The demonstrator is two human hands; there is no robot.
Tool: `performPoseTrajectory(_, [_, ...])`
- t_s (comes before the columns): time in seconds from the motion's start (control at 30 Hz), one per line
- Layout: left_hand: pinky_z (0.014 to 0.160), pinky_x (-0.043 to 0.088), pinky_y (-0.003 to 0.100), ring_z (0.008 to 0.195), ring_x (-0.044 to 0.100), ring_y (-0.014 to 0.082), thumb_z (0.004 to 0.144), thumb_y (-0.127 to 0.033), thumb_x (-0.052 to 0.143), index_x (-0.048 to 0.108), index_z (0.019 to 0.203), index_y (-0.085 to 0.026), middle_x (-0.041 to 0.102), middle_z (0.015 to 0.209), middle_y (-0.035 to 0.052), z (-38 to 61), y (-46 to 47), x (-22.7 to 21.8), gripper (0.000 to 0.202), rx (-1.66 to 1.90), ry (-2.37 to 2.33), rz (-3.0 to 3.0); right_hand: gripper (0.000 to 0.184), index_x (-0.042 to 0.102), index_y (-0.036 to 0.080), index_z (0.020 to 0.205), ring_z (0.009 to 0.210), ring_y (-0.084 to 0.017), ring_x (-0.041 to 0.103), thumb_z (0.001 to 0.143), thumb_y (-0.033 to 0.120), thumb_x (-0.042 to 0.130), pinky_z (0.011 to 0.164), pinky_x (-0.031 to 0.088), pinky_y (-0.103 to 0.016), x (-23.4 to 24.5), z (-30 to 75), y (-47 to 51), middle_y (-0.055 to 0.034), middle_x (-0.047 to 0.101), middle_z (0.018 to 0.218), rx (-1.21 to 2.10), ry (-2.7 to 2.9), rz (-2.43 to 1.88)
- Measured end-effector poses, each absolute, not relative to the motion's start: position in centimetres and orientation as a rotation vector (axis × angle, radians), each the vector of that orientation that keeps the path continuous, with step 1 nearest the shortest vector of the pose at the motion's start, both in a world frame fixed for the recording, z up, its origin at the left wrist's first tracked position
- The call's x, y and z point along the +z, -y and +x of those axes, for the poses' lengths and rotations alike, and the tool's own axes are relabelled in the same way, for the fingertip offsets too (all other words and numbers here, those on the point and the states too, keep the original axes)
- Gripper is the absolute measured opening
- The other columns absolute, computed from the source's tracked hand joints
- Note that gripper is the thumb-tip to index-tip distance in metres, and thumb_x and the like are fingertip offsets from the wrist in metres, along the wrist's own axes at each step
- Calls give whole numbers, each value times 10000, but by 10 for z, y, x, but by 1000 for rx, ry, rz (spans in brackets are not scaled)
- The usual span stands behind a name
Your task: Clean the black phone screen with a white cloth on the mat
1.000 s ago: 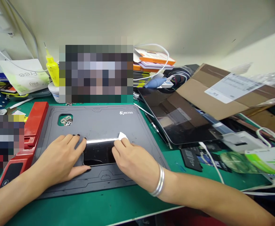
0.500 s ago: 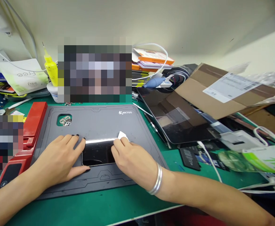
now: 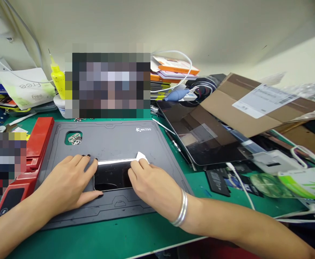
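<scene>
A black phone [image 3: 111,174] lies screen-up on a grey work mat [image 3: 111,140] in front of me. My left hand [image 3: 68,181] rests flat on the mat, with fingers spread along the phone's left end and the thumb at its near edge. My right hand [image 3: 149,183] covers the phone's right part, its fingers pressing a small white wipe [image 3: 141,156] against the far right corner. A silver bangle sits on my right wrist.
A red tool [image 3: 36,144] lies along the mat's left side. A yellow bottle [image 3: 59,79] stands at the back left. To the right lie a dark tablet [image 3: 203,138], a cardboard box [image 3: 243,104], white cables and green packaging [image 3: 303,180].
</scene>
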State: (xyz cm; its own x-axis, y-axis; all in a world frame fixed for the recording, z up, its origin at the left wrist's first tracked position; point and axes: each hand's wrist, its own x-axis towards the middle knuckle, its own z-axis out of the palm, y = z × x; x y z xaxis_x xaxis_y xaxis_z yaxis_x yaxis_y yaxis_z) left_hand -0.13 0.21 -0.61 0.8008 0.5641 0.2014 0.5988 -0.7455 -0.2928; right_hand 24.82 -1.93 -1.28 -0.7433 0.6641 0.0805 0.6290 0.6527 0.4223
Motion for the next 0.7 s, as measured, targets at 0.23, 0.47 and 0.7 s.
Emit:
performPoseTrajectory(0.23, [633,530,415,801,661,327,822,-626,639,659,1114,-69,686,985,208,-2,-2,-7,629,-146,885,-2643,174,530,141,728,615,-192,523,745,-23,475,496,425,-277,-12,249,23,-79,531,696,700,-2812,1057])
performPoseTrajectory(0.47, [624,529,413,790,659,325,809,-631,651,661,1115,-62,684,978,213,-1,-2,-6,647,-144,875,-2634,182,508,158,705,611,-186,518,743,-19,483,490,411,-265,-11,248,25,-62,510,677,712,-2814,1031])
performPoseTrajectory(0.7, [625,537,408,784,662,319,792,-629,675,665,1104,-64,688,978,209,-1,-2,-6,646,-149,873,-2627,181,504,159,694,600,-180,494,739,-17,489,483,392,-264,-14,248,26,-53,489,666,727,-2832,1030])
